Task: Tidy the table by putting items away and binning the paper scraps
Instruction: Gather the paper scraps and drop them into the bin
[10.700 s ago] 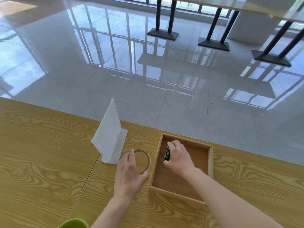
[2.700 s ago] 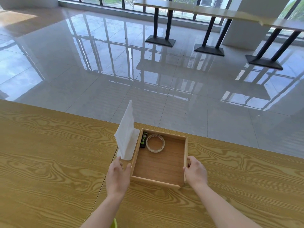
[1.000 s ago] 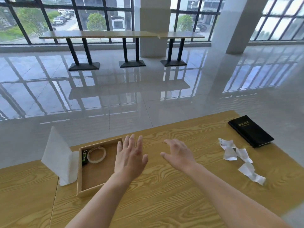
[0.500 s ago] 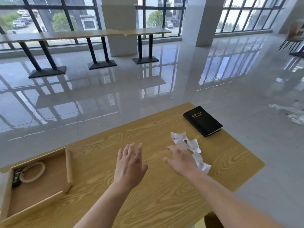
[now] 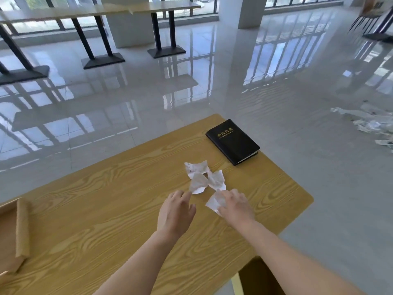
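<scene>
Several crumpled white paper scraps (image 5: 202, 177) lie on the wooden table (image 5: 106, 209) near its right end. My right hand (image 5: 236, 206) rests over the nearest scrap (image 5: 214, 202), its fingers touching the paper. My left hand (image 5: 176, 211) hovers just left of the scraps with its fingers apart and nothing in it. A black notebook (image 5: 232, 141) with gold lettering lies beyond the scraps near the table's far right corner. The wooden tray (image 5: 22, 226) shows only its right wall at the left edge.
The table's rounded right corner (image 5: 308, 199) is close to the scraps. More torn paper (image 5: 370, 124) lies on the glossy floor to the right. A brown box or bin (image 5: 259, 277) stands below the table's near edge. Long tables on black legs stand far back.
My view has swung right, from the tray to the scraps and notebook. Both hands have moved forward to the scraps, and my right hand now touches the nearest one.
</scene>
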